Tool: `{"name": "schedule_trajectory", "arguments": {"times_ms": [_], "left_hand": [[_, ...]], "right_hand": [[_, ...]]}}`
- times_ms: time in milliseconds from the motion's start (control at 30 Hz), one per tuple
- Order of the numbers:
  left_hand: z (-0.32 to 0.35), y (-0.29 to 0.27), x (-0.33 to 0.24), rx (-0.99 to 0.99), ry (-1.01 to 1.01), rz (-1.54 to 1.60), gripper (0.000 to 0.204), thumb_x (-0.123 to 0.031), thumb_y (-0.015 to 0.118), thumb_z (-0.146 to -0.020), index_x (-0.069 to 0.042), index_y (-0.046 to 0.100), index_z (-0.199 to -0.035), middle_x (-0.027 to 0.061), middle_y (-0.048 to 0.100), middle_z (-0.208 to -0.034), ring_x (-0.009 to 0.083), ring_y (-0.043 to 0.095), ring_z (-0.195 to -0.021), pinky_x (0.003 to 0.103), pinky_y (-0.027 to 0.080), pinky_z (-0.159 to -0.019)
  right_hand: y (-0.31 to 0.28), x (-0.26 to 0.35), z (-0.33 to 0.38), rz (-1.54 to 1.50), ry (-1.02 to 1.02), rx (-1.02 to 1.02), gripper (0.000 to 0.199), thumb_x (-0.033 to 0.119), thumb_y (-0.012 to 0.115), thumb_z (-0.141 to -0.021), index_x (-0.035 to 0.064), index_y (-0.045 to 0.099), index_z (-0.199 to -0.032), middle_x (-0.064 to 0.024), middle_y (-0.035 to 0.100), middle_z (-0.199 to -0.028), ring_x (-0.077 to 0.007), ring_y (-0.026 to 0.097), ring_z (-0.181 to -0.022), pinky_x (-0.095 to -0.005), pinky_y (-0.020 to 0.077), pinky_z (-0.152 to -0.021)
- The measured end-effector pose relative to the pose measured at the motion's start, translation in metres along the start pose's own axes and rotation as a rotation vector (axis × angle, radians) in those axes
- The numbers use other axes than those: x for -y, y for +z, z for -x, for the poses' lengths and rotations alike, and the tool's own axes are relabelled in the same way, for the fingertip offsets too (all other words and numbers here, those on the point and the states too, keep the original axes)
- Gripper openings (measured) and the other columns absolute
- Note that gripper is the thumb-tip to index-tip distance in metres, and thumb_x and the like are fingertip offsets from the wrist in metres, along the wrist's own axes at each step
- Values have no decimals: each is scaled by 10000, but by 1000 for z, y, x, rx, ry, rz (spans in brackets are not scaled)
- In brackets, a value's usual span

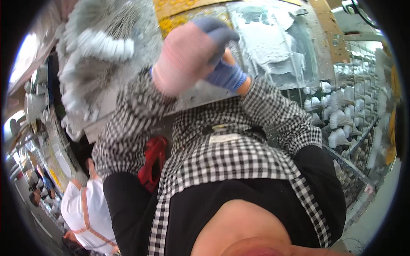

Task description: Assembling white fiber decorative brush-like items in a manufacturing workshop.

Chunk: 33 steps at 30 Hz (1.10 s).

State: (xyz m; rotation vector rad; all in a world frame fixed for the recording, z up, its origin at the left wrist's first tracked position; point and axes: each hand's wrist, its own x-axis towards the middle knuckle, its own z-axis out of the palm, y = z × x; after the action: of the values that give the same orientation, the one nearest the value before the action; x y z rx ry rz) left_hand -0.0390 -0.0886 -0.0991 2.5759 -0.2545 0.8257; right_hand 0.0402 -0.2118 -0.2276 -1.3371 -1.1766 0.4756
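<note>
Left hand (185,55) overlaps right hand (228,76) | openness, hold hidden (can't tell from here) | steady wrists over bench (203,92)

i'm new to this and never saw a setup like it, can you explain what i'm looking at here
There's no machine: a person is working with their own two hands. The one picture comes from a fisheye camera worn on the head, looking down, so straight edges bend near the rim.

The left hand wears a pink glove with grey-blue fingers; the right hand wears a blue one with a bare fingertip showing. They meet over the worktable, and whatever they hold, if anything, is hidden.

On the table, white tufts lie to the left, yellow rings beyond the hands, and a smear of white paste to the right.
</note>
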Motion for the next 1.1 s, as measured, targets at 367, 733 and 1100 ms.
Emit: {"name": "schedule_trajectory", "arguments": {"times_ms": [367, 733, 1100], "left_hand": [[-58, 43, -15, 130, 79, 87, 247, -54, 676, -801, -166, 727, -1015, 45, 693, -982, 277, 695, -820, 364, 560, -684], [-170, 153, 17, 201, 405, 168, 256, -63, 615, -804, -67, 683, -1051, 149, 645, -1017, 359, 652, -939, 441, 541, -810], [-164, 163, 18, 157, 331, 345, 243, -39, 596, -797, -63, 674, -1026, 142, 643, -937, 356, 646, -884, 443, 535, -780]], "right_hand": [[-68, 5, 11, -181, -91, -96, 294, 171, 640, -990, 42, 618, -1253, -69, 666, -1155, -142, 639, -1055, -287, 532, -930], [-197, -63, 13, 866, 512, -3, 519, 373, 609, -1000, 158, 481, -1454, -3, 547, -1445, -161, 534, -1300, -342, 437, -1046], [-190, -96, 16, 1302, 128, -106, 544, 396, 554, -1018, 150, 430, -1487, -58, 512, -1428, -171, 525, -1299, -345, 465, -1024]]}}
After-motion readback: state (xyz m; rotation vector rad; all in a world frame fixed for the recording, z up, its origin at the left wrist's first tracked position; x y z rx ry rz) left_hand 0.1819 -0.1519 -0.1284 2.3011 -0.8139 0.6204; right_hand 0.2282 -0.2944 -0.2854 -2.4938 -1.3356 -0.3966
